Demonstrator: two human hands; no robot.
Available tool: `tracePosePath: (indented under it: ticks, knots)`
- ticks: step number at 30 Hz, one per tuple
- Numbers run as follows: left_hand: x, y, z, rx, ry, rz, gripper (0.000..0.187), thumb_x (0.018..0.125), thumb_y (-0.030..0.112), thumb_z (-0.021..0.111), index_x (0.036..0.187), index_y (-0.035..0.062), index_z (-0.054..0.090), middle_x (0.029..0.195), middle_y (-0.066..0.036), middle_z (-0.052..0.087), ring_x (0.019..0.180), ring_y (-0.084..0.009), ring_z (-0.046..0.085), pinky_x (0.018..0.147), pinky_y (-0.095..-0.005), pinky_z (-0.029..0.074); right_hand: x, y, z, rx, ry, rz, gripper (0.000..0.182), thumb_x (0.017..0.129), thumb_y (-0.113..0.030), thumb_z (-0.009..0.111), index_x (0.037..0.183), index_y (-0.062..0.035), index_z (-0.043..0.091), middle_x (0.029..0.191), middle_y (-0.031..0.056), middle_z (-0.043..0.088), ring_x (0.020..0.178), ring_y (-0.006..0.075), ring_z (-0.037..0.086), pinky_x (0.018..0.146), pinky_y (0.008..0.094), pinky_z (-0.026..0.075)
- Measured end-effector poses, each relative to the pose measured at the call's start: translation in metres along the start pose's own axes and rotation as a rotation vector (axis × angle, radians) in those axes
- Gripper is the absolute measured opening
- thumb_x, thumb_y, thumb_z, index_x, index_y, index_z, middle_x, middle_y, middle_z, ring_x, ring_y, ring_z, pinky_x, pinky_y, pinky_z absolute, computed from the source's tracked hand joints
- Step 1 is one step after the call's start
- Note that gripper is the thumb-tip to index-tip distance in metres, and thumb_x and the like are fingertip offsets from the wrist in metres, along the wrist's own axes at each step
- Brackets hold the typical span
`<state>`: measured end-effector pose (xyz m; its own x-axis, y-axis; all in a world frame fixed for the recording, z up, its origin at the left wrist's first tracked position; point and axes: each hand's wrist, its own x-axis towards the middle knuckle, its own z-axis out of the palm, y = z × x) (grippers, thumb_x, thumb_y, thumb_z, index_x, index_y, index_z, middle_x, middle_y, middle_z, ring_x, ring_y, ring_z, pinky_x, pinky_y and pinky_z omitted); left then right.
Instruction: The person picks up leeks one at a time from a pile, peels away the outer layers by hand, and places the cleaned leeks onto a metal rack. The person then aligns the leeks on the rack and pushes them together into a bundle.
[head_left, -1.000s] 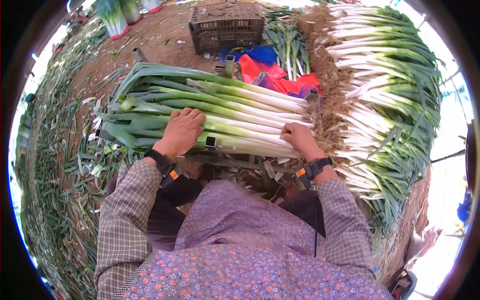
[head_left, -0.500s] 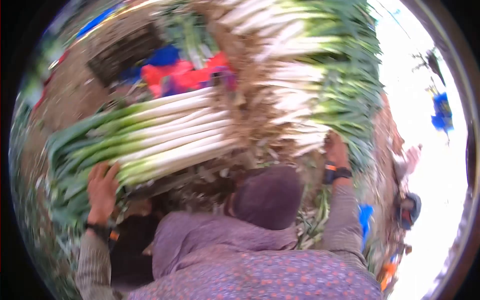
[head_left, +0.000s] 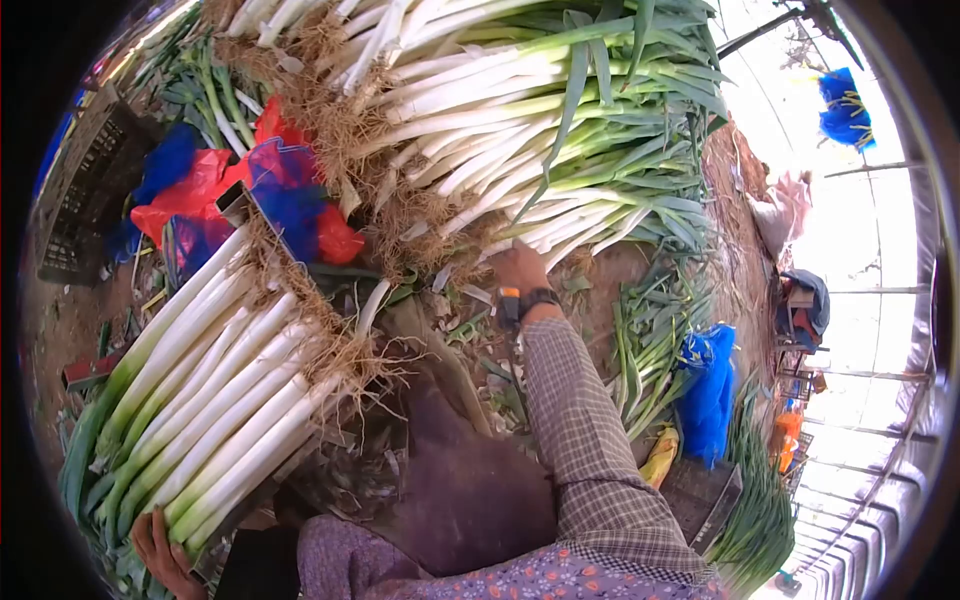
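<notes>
Leeks lie side by side in a bundle point(head_left: 230, 370), white stems toward the roots at upper right, green tops at lower left. My left hand point(head_left: 163, 556) rests at the bundle's lower edge, fingers stretched out against the pale green stems. A much larger pile of leeks point(head_left: 540, 130) spreads across the top, roots left and leaves right. At the pile's near edge, my right hand point(head_left: 520, 268) is closed around the white lower end of a leek; its fingertips are partly hidden.
A dark plastic crate point(head_left: 80, 185) stands at far left, beside red and blue bags point(head_left: 195, 195). A metal-edged piece point(head_left: 235, 203) sits above the bundle. To the right are loose leek leaves point(head_left: 640, 350), a blue net bag point(head_left: 708, 395) and a dark box point(head_left: 705, 500).
The view has swung, so the bundle now shows lower left and more steeply tilted. My right hand has moved from the leafy side of the pile toward the white root ends.
</notes>
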<state>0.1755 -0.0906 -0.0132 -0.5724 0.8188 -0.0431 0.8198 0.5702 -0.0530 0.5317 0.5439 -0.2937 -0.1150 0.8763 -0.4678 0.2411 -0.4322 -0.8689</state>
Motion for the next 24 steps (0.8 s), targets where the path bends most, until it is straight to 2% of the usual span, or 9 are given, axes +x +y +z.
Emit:
tracePosePath:
  ticks: [2, 5, 9, 10, 12, 14, 17, 19, 24]
  knots:
    - [0.010, 0.007, -0.014, -0.034, -0.029, 0.036, 0.056, 0.099, 0.044, 0.038, 0.134, 0.0038, 0.054, 0.125, -0.025, 0.054, 0.116, -0.0418, 0.049, 0.100, -0.0503, 0.037, 0.007, -0.011, 0.023, 0.473, 0.132, 0.232, 0.030, 0.092, -0.026, 0.061, 0.101, 0.0015, 0.056, 0.080, 0.0092, 0.061, 0.074, 0.0251, 0.064, 0.062, 0.0362, 0.055]
    - [0.021, 0.024, -0.024, -0.040, -0.009, 0.067, 0.057, 0.099, 0.050, 0.039, 0.135, 0.0101, 0.057, 0.119, -0.025, 0.056, 0.110, -0.0426, 0.052, 0.092, -0.0534, 0.043, 0.009, -0.010, 0.020, 0.424, 0.305, 0.129, 0.037, 0.091, -0.031, 0.062, 0.099, 0.0047, 0.054, 0.079, 0.0103, 0.059, 0.077, 0.0241, 0.064, 0.063, 0.0384, 0.055]
    - [0.016, 0.020, -0.020, -0.049, 0.032, 0.087, 0.054, 0.101, 0.047, 0.036, 0.135, 0.0108, 0.057, 0.121, -0.024, 0.056, 0.108, -0.0412, 0.053, 0.087, -0.0521, 0.046, -0.034, 0.006, 0.004, 0.483, 0.208, 0.056, 0.022, 0.092, -0.017, 0.061, 0.103, 0.0018, 0.054, 0.081, 0.0114, 0.061, 0.074, 0.0250, 0.063, 0.067, 0.0409, 0.057]
    - [0.016, 0.019, -0.019, -0.051, 0.040, 0.095, 0.054, 0.101, 0.047, 0.035, 0.135, 0.0110, 0.057, 0.121, -0.024, 0.056, 0.108, -0.0411, 0.053, 0.087, -0.0521, 0.046, -0.043, 0.038, -0.005, 0.256, 0.093, -0.052, 0.019, 0.092, -0.012, 0.060, 0.105, -0.0001, 0.053, 0.084, 0.0106, 0.061, 0.076, 0.0256, 0.063, 0.068, 0.0408, 0.057]
    - [0.014, 0.016, -0.016, -0.005, 0.057, 0.115, 0.055, 0.102, 0.047, 0.033, 0.135, 0.0111, 0.057, 0.121, -0.023, 0.056, 0.107, -0.0409, 0.054, 0.086, -0.0522, 0.046, -0.083, 0.038, -0.010, 0.418, -0.002, 0.242, 0.025, 0.090, -0.011, 0.061, 0.112, -0.0050, 0.051, 0.092, 0.0078, 0.062, 0.080, 0.0273, 0.064, 0.071, 0.0416, 0.056]
    - [0.016, 0.020, -0.020, 0.034, 0.068, 0.151, 0.054, 0.102, 0.046, 0.032, 0.135, 0.0109, 0.057, 0.121, -0.022, 0.057, 0.107, -0.0408, 0.054, 0.086, -0.0522, 0.046, -0.043, 0.098, -0.040, 0.018, 0.031, -0.240, 0.026, 0.090, -0.013, 0.062, 0.112, -0.0065, 0.051, 0.093, 0.0077, 0.062, 0.077, 0.0263, 0.063, 0.068, 0.0414, 0.056]
    - [0.015, 0.019, -0.023, 0.050, 0.061, 0.163, 0.055, 0.102, 0.047, 0.032, 0.134, 0.0105, 0.057, 0.120, -0.021, 0.058, 0.108, -0.0404, 0.054, 0.087, -0.0527, 0.046, -0.067, 0.023, -0.029, 0.423, 0.411, 0.081, 0.026, 0.091, -0.010, 0.059, 0.109, -0.0019, 0.043, 0.078, 0.0110, 0.059, 0.061, 0.0230, 0.060, 0.051, 0.0378, 0.051]
    - [0.013, 0.013, -0.018, 0.033, 0.050, 0.144, 0.056, 0.101, 0.049, 0.035, 0.134, 0.0104, 0.058, 0.121, -0.021, 0.058, 0.109, -0.0401, 0.054, 0.088, -0.0532, 0.046, -0.069, -0.003, -0.032, 0.392, 0.459, 0.029, 0.026, 0.091, -0.012, 0.059, 0.109, -0.0026, 0.042, 0.079, 0.0110, 0.058, 0.059, 0.0219, 0.058, 0.050, 0.0361, 0.050]
    - [0.007, 0.002, -0.010, -0.104, 0.052, 0.087, 0.060, 0.097, 0.054, 0.043, 0.128, 0.0060, 0.060, 0.118, -0.022, 0.058, 0.114, -0.0410, 0.053, 0.095, -0.0562, 0.040, -0.133, -0.035, -0.053, 0.730, 0.001, 0.040, 0.018, 0.096, -0.010, 0.045, 0.110, -0.0043, 0.037, 0.092, 0.0150, 0.056, 0.069, 0.0201, 0.056, 0.057, 0.0359, 0.051]
